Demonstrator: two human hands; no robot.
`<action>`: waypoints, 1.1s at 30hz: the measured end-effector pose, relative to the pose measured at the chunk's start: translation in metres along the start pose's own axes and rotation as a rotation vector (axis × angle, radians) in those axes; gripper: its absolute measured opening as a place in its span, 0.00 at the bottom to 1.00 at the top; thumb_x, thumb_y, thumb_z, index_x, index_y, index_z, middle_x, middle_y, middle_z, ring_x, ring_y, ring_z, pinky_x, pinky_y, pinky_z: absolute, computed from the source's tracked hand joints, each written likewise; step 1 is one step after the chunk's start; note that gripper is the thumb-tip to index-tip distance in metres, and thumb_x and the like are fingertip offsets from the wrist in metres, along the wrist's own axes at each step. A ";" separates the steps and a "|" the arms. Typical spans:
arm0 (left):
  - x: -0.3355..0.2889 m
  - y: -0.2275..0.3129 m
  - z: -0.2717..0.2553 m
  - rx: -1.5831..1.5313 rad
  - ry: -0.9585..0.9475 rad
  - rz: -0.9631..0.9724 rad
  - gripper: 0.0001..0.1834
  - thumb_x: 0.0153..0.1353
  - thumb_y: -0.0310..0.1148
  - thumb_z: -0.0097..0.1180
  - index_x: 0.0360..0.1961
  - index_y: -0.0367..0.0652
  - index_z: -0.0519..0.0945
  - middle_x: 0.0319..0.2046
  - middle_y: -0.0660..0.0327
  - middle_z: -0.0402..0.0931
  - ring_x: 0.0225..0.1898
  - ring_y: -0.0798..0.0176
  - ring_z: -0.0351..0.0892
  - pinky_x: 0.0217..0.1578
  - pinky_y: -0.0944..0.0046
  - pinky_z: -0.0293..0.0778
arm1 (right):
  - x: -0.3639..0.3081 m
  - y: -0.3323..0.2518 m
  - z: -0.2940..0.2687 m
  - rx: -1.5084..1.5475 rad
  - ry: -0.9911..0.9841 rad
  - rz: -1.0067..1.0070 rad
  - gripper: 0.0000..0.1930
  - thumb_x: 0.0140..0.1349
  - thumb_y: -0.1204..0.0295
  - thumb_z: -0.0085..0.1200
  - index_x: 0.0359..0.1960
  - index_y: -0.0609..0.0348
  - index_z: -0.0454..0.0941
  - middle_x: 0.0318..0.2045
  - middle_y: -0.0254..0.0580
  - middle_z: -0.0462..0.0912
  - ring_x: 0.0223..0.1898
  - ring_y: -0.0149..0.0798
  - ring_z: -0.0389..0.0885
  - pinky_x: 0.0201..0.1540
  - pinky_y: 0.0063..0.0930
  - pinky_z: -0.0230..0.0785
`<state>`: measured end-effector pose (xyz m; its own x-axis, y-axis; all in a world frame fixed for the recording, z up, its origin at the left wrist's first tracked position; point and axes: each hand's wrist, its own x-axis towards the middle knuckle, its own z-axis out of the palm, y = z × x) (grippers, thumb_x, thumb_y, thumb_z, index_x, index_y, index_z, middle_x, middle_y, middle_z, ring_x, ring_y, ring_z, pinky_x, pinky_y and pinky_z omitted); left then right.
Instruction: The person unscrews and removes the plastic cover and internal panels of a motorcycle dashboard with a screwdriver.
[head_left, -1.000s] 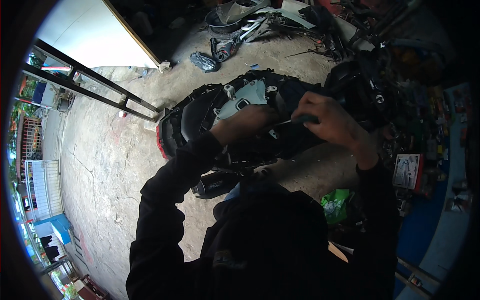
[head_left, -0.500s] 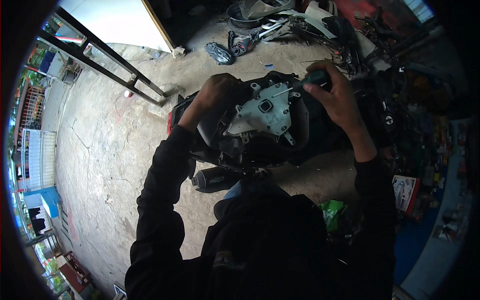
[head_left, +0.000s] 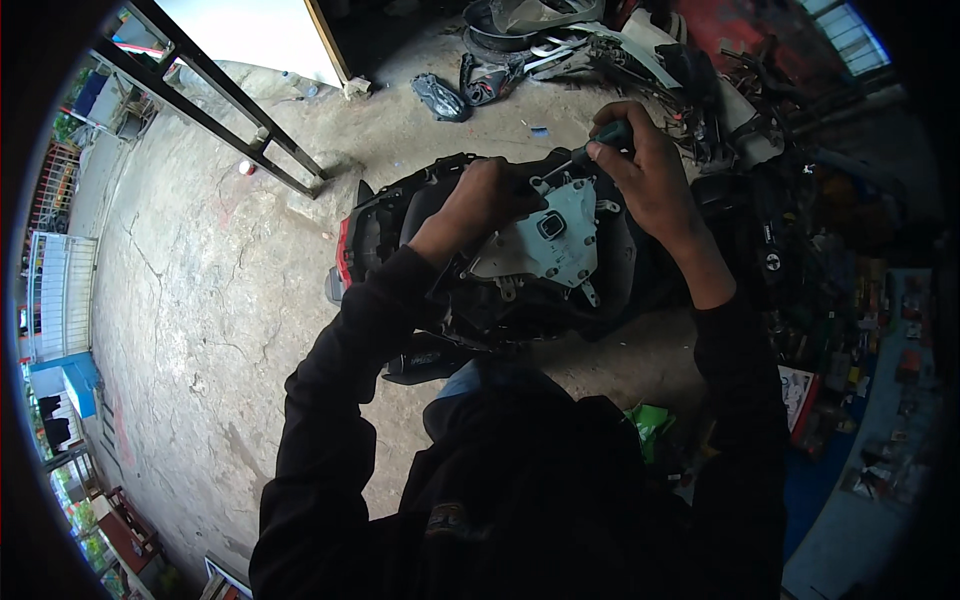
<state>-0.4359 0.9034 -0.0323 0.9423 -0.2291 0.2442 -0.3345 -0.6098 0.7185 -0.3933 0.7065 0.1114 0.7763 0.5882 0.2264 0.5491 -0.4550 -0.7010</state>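
Observation:
A pale grey-green plate (head_left: 520, 258) with a square opening lies on the dark body of a motorcycle (head_left: 415, 205). My right hand (head_left: 650, 180) is closed round the dark green handle of a screwdriver (head_left: 606, 142). The shaft slants down to the left, its tip by the plate's far edge, close to my left fingers. My left hand (head_left: 478, 200) is curled at the plate's far left edge, fingers bent and pressed together. Whatever they may hold is hidden behind the knuckles.
Near me a dark exhaust muffler (head_left: 430, 362) sticks out below the motorcycle. Loose body parts (head_left: 640, 55) and a headlight unit (head_left: 438, 97) lie on the concrete floor beyond. A metal post frame (head_left: 215, 95) stands at left; a green bag (head_left: 650, 428) lies at right.
My left hand has moved right, from the motorcycle's rear part to the plate's far edge. The screwdriver, still in my right hand, has shifted left and now tilts more steeply toward that edge.

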 end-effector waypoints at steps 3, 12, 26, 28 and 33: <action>0.004 0.023 -0.009 -0.106 -0.005 -0.141 0.20 0.47 0.38 0.66 0.41 0.41 0.83 0.24 0.49 0.79 0.28 0.46 0.80 0.31 0.54 0.74 | -0.001 0.005 -0.003 0.003 0.014 0.047 0.13 0.61 0.72 0.55 0.44 0.62 0.70 0.31 0.42 0.79 0.33 0.34 0.80 0.37 0.29 0.74; 0.002 0.001 0.005 0.008 0.079 0.054 0.16 0.45 0.40 0.67 0.27 0.36 0.82 0.23 0.46 0.77 0.27 0.43 0.78 0.30 0.51 0.74 | -0.001 0.000 -0.003 -0.003 0.004 0.059 0.12 0.61 0.72 0.55 0.44 0.60 0.70 0.32 0.42 0.79 0.34 0.36 0.81 0.37 0.29 0.74; 0.012 0.028 0.013 -0.107 0.124 -0.095 0.15 0.42 0.35 0.68 0.32 0.38 0.82 0.24 0.51 0.80 0.27 0.49 0.82 0.31 0.55 0.76 | 0.054 -0.007 0.047 0.379 0.224 0.069 0.14 0.61 0.64 0.56 0.24 0.62 0.75 0.16 0.33 0.75 0.19 0.27 0.72 0.25 0.23 0.63; 0.011 0.020 0.020 -0.128 0.142 -0.089 0.17 0.43 0.35 0.68 0.34 0.39 0.83 0.25 0.50 0.81 0.27 0.50 0.82 0.31 0.56 0.76 | 0.053 0.000 0.061 0.647 0.393 0.095 0.12 0.61 0.67 0.54 0.23 0.61 0.74 0.14 0.29 0.69 0.18 0.25 0.68 0.22 0.21 0.60; 0.007 0.019 0.023 -0.167 0.165 -0.091 0.14 0.43 0.33 0.67 0.29 0.36 0.80 0.23 0.51 0.79 0.26 0.51 0.81 0.30 0.57 0.75 | 0.063 0.010 0.063 0.882 0.428 0.233 0.15 0.60 0.70 0.50 0.15 0.58 0.66 0.10 0.29 0.63 0.10 0.25 0.60 0.14 0.23 0.53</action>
<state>-0.4354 0.8729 -0.0323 0.9627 -0.0443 0.2668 -0.2542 -0.4852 0.8366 -0.3583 0.7803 0.0759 0.9761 0.1796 0.1220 0.0788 0.2307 -0.9698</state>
